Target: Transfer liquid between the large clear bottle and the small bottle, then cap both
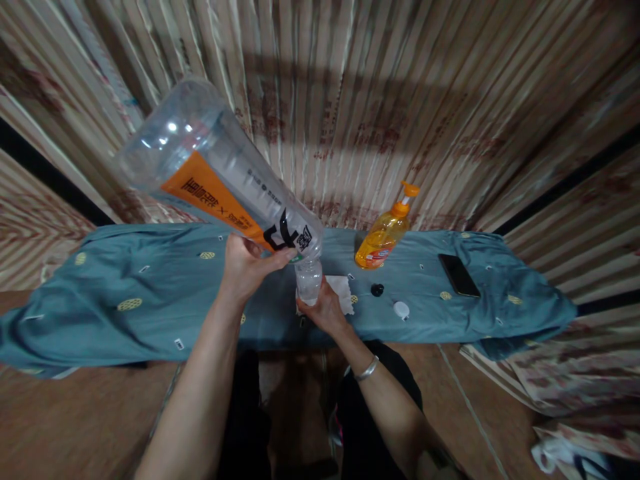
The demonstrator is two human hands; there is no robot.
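A large clear plastic bottle with an orange label is tilted, its base up at the left and its neck down at the right. My left hand is closed round its lower part near the neck. Below the neck stands a small clear container, held by my right hand with the fingers wrapped round it. The large bottle's mouth meets the small container's top; whether they touch is unclear. A white cloth or tissue lies under and behind my right hand.
On the blue-green cloth-covered table, an orange pump bottle stands right of centre. A black cap, a white round lid and a dark phone lie farther right. A pleated curtain hangs behind.
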